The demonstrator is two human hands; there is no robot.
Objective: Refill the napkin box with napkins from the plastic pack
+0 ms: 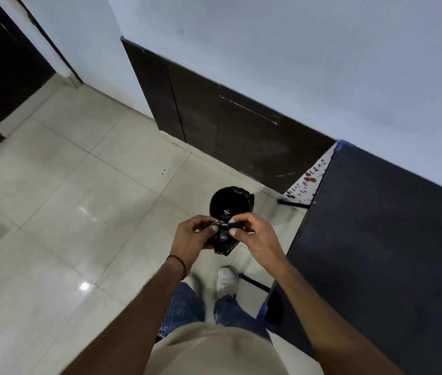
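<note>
Both hands, left (194,235) and right (252,235), fingertips pinched on a dark plastic pack (223,240).

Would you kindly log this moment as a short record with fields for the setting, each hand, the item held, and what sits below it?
setting: person standing on a tiled floor beside a dark table
left hand: pinching the wrapper's top edge
right hand: pinching the same edge from the other side
wrapper: dark plastic, crumpled, held between both hands above the bin
bin: black liner, on the floor by the table corner
napkin box: not in view
</note>
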